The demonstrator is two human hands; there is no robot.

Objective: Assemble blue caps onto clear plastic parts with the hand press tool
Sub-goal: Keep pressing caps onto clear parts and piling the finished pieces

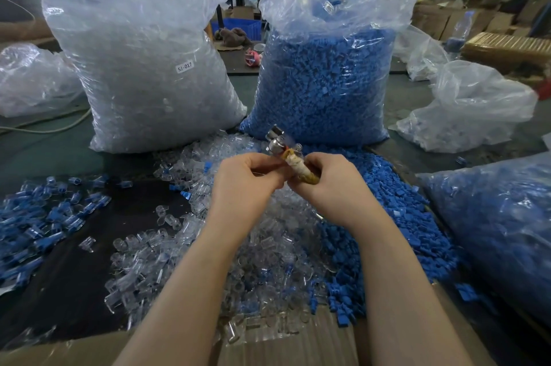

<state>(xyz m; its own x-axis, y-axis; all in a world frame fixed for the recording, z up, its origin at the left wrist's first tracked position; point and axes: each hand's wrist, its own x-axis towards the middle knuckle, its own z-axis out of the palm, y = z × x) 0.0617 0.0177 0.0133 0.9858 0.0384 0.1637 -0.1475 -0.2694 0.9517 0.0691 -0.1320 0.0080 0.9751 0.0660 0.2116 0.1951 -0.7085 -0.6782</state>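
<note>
Right hand (331, 177): fingers curled round the hand press tool (293, 161), its taped handle in the grip and metal head tilted up-left. Left hand (244, 179): fingers curled at the tool (held item too small to tell). Below: clear plastic parts (268, 246); blue caps (387, 216) heaped just right on the surface (44, 154).

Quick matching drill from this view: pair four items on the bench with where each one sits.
Items:
1. tall clear plastic bag of clear parts
2. tall clear plastic bag of blue caps
3. metal hand press tool with taped handle
4. scattered assembled blue-and-clear pieces

Places:
A. far left on the dark mat
B. back right of centre
C. held between both hands, centre
D. back left of centre

Pairs: 1-D, 2-B, 3-C, 4-A. The right hand grips the tool's handle; the left hand pinches near it.
</note>
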